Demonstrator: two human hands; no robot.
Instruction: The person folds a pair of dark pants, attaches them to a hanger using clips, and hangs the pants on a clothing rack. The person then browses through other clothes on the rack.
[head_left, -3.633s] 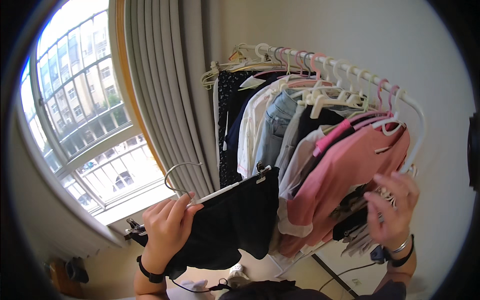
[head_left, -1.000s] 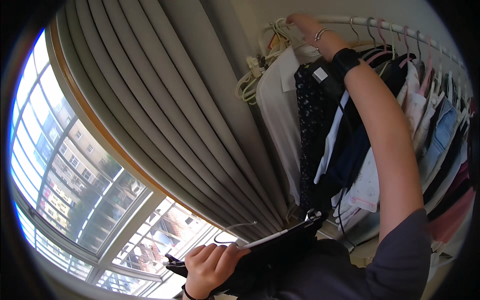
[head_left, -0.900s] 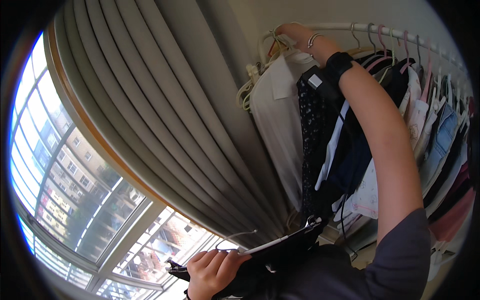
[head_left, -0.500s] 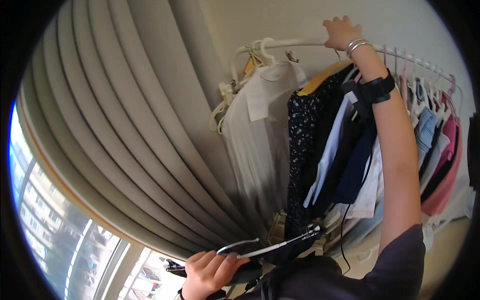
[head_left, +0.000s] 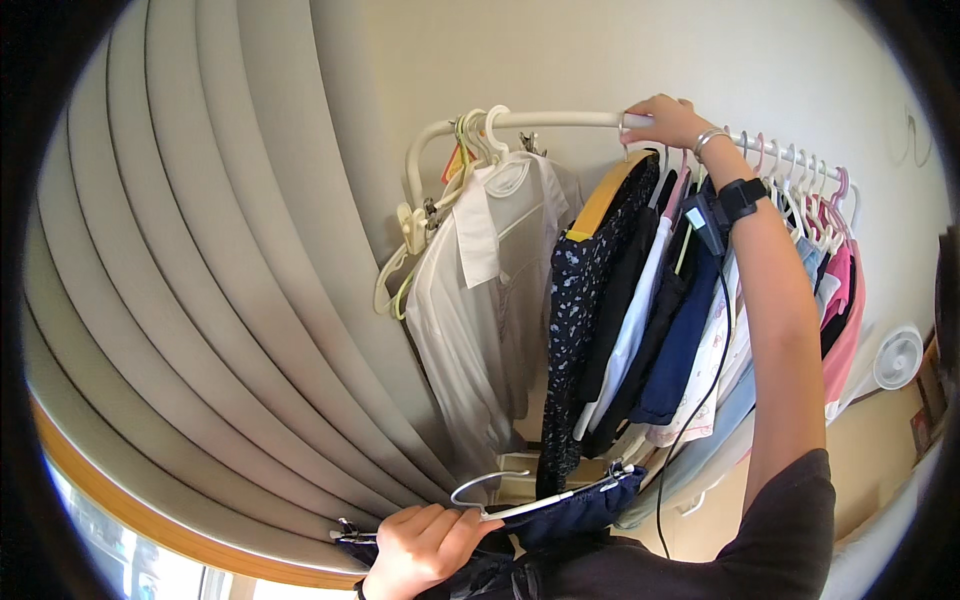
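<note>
The right arm stretches up, the right hand (head_left: 668, 122) resting over the white rail (head_left: 565, 119) beside the wooden hanger (head_left: 601, 197); how far that grip closes, I cannot tell. Low down, the left hand (head_left: 425, 545) grips the clip hanger (head_left: 530, 507), fingers wrapped round, dark garment (head_left: 585, 515) hanging beneath its bar.

Likely a home, curtain (head_left: 250, 250), clothes rail (head_left: 565, 119)

And there's the opening, bare rail (head_left: 570, 119) between the sheer white shirt (head_left: 450, 330) and the dark patterned garment (head_left: 575, 340), room for a hand; curtain (head_left: 250, 250) crowding the left; right hand (head_left: 665, 121) blocking the rail's middle, clothes packed tight beyond; black cable (head_left: 697, 400) dangling there; the clip hanger (head_left: 540, 503) crossing below, in the left hand (head_left: 425, 547).
</note>
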